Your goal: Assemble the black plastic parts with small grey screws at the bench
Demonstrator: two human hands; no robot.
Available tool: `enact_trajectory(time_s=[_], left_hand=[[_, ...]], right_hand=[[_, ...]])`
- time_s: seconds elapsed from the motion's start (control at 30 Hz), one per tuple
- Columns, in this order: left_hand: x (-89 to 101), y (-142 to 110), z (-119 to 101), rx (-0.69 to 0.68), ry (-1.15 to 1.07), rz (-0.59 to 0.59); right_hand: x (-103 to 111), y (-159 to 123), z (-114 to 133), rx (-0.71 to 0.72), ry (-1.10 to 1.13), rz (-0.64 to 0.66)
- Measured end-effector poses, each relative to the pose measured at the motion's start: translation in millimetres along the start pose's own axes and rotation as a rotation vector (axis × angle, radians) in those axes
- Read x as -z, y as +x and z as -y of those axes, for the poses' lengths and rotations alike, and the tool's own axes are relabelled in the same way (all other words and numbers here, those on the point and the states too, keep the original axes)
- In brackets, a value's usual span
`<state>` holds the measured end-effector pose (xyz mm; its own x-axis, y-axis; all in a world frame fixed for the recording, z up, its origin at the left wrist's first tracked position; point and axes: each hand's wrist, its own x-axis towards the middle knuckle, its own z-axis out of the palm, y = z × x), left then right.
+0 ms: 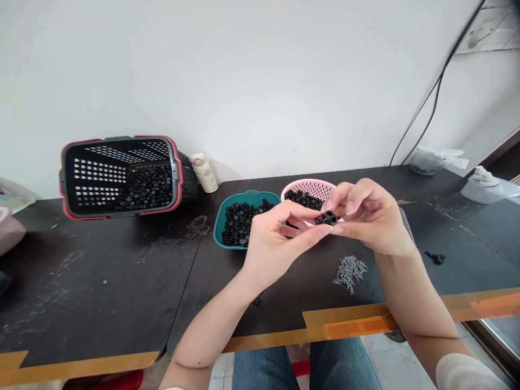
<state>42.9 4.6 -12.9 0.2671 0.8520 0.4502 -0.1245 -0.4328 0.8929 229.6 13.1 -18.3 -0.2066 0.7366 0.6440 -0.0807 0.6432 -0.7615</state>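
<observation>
My left hand (280, 238) and my right hand (365, 216) meet above the table, both closed on a small black plastic part (328, 218) with a round, spoked face. Left thumb and fingers pinch it from one side, while the right fingertips press on its other side. Anything smaller between the fingertips is hidden. Behind the hands sits a pink basket (311, 184) of small black parts, partly covered by them. A teal basin (218, 227) full of black ring-like pieces (239, 222) stands left of it. Below my right hand lies a pile of grey screws (350, 272).
At the left, a tilted black basket with a red rim (179, 179) holds black pieces. A white bottle (205, 173) leans beside it. Several black parts (435, 257) lie at the right. Clear containers (428, 161) stand at the back right; tape (353, 324) lines the front edge.
</observation>
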Motion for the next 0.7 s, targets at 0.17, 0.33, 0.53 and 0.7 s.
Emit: enact_trajectory(time_s=[0.17, 0.33, 0.53, 0.7], left_hand=[[1.8, -0.1, 2.0, -0.019, 0.017, 0.007], [2.1, 0.3, 2.3, -0.023, 0.034, 0.009], [2.8, 2.9, 3.5, 0.019, -0.005, 0.023], [4.4, 4.6, 7.4, -0.017, -0.021, 0.019]], right_hand=[[-0.1, 0.5, -1.0, 0.026, 0.072, 0.019], [-1.4, 1.6, -1.3, 0.011, 0.084, 0.007], [-4.5, -0.2, 0.1, 0.017, 0.030, -0.059], [-10.8, -4.8, 0.8, 0.007, 0.009, -0.144]])
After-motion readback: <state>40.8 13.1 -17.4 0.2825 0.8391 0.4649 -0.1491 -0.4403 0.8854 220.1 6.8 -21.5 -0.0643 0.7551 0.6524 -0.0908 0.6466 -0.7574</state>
